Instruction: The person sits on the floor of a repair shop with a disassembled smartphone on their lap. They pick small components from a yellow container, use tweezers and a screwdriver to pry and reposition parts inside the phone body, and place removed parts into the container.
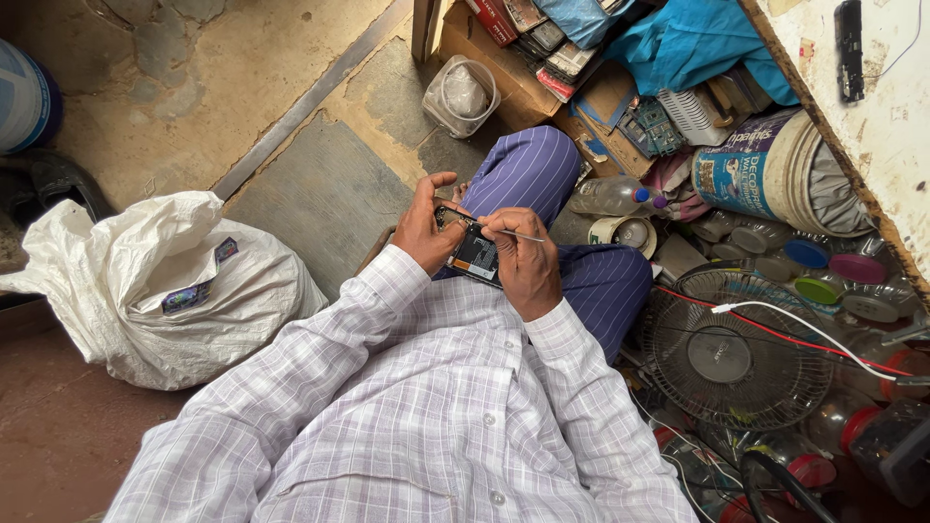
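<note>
Two bare hands meet over an opened phone (475,254) with its back cover off, held above the lap in striped trousers (542,174). Fingers of the left hand (423,228) are clamped around the phone's left edge, thumb curled over the top. Fingers of the right hand (523,260) are pinched together on thin tweezers (492,229), whose tip lies just beyond the left thumb, touching the phone's upper end. Beyond the right knuckles stands a small table fan (728,351); out past the left fingers sits a white sack (165,281).

one phone (475,255), one sack (155,286), one fan (731,353)
</note>
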